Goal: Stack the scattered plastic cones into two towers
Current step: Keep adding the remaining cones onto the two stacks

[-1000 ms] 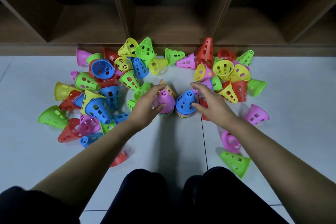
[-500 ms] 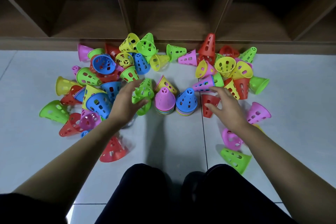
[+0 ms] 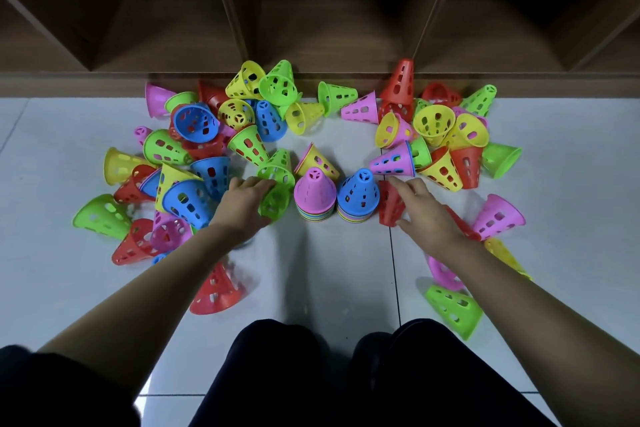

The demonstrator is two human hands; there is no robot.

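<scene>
- Two short towers stand side by side between the hands. The pink-topped tower (image 3: pixel 314 191) is just right of the left hand (image 3: pixel 239 206), and the blue-topped tower (image 3: pixel 358 189) is just left of the right hand (image 3: pixel 427 217).
- Left hand: fingers and thumb curl round a green cone (image 3: pixel 275 201) that is not upright. The cone sits at the fingertips, just beside the pink-topped tower.
- Right hand: forefinger above and thumb below pinch a red cone (image 3: pixel 390 204). It lies at the fingertips, close against the blue-topped tower.
- Many loose cones lie heaped beyond and to the outer side of each hand on the tiled floor (image 3: pixel 329 270). Some are nested, like the pink-over-blue pair (image 3: pixel 393 160) just beyond the right forefinger.
- Handling, as a judgement: the cones look like thin perforated plastic, so very light and fairly stiff, with some give at the rim. The smooth walls may slip, though the holes offer fingertips purchase.
- Best hold seems to be across the outer wall at mid-height, leaving the mouth free to drop over a tower's tip.
- Such light towers could slide or tip on smooth tile, so each cone wants lowering straight down rather than pushing on sideways.
</scene>
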